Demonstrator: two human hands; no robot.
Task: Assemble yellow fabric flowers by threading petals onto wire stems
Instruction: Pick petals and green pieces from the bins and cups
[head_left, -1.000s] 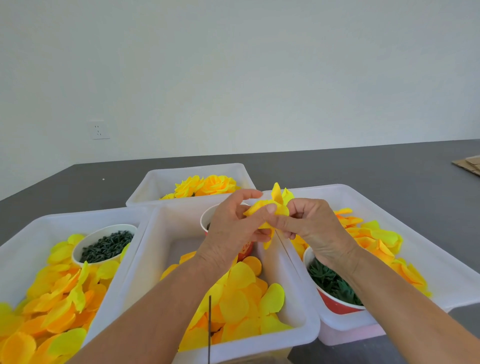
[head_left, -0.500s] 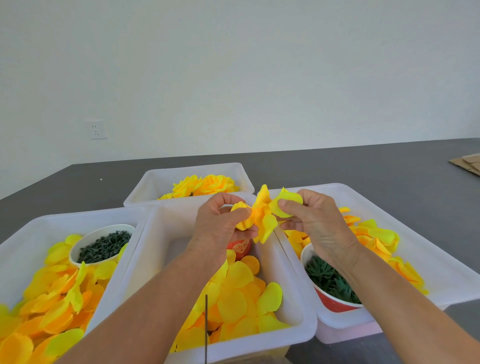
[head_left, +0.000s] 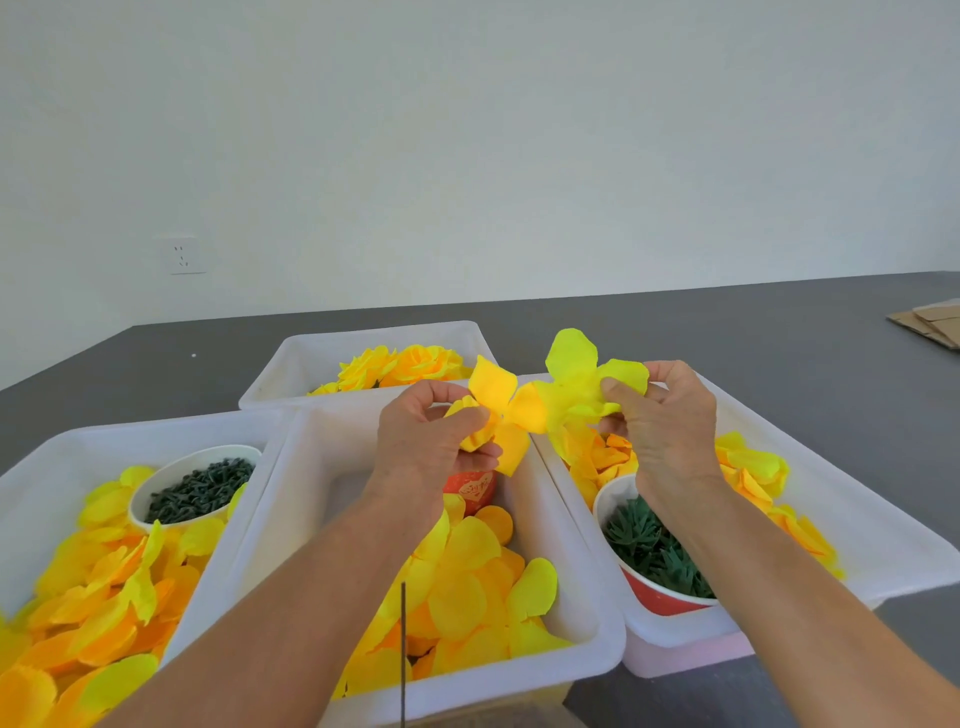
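Note:
My left hand (head_left: 423, 441) pinches an orange-yellow petal piece (head_left: 501, 410) above the middle bin. My right hand (head_left: 662, 426) pinches a paler lemon-yellow petal piece (head_left: 576, 384), spread open just to the right of the first. The two pieces touch or overlap near their edges. A thin dark wire stem (head_left: 403, 654) stands upright at the near edge of the middle bin, apart from both hands. Finished yellow flowers (head_left: 400, 366) lie in the far bin.
Four white bins: left bin (head_left: 47, 467) with petals and a white bowl of dark green parts (head_left: 200, 488); middle bin (head_left: 597, 587) with loose petals and a red cup (head_left: 475, 486); right bin (head_left: 893, 540) with petals and a red cup of green calyxes (head_left: 649, 551). Cardboard (head_left: 930, 322) lies far right.
The bunched petals between my hands have been pulled apart into two pieces; my right hand has moved right and up with the paler one, which has spread open.

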